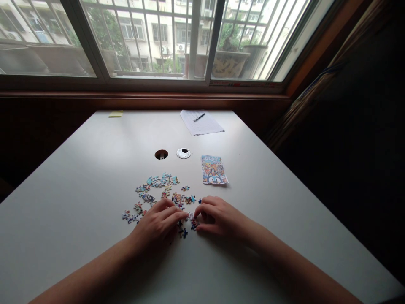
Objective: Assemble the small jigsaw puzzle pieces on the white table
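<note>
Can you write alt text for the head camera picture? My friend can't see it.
A person's left hand and right hand are at scattered jigsaw pieces on a white table. A colourful card lies beyond the right hand; farther off are a round hole, paper with a pen on top, and a window.

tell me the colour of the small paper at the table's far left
Yellow; the small paper shows best in the head view.

The left hand (160,219) partly hid puzzle pieces (177,199); the view's near edge cut off both forearms (95,264); marks on the far paper (204,127) were illegibly small.
</note>
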`<state>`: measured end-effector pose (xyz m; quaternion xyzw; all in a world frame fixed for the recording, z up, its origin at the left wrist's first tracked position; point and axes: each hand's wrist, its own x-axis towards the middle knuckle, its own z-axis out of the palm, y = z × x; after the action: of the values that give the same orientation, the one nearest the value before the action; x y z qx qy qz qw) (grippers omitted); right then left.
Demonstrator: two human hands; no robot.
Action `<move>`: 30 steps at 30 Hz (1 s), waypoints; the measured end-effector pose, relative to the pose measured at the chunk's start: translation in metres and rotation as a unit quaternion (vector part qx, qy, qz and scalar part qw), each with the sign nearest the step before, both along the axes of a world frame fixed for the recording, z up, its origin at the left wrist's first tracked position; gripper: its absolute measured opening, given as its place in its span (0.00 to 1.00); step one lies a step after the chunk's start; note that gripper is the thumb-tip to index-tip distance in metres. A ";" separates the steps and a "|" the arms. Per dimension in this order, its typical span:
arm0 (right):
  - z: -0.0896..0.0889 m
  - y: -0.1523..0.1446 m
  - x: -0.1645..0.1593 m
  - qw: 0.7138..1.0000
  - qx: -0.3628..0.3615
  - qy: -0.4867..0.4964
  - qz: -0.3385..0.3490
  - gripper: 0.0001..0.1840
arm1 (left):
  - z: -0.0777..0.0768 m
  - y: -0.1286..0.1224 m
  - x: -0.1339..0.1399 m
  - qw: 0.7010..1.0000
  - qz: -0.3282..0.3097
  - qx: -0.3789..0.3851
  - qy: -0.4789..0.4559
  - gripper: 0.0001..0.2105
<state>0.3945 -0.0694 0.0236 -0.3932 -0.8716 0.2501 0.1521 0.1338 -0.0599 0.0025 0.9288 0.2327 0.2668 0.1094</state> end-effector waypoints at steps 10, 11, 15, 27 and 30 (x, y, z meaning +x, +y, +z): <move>0.000 0.000 0.000 1.000 0.006 0.000 0.001 0.11 | 0.002 0.000 -0.001 1.000 -0.002 0.016 0.014 0.09; 0.000 0.000 0.000 1.000 0.007 0.000 0.001 0.11 | 0.003 0.000 -0.001 1.000 -0.008 0.023 0.019 0.10; 0.000 0.000 0.001 1.000 0.004 0.000 0.000 0.12 | 0.002 0.001 -0.001 0.997 -0.029 0.046 0.050 0.11; 0.004 0.001 0.002 1.000 -0.010 -0.005 0.000 0.12 | 0.004 0.001 -0.002 0.995 -0.017 0.061 0.075 0.18; 0.004 0.002 0.002 1.000 -0.015 -0.001 0.006 0.12 | 0.005 0.000 -0.003 0.999 0.000 0.031 0.043 0.15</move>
<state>0.3969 -0.0677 0.0276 -0.3904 -0.8702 0.2635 0.1444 0.1312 -0.0595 0.0071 0.9423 0.2288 0.2339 0.0706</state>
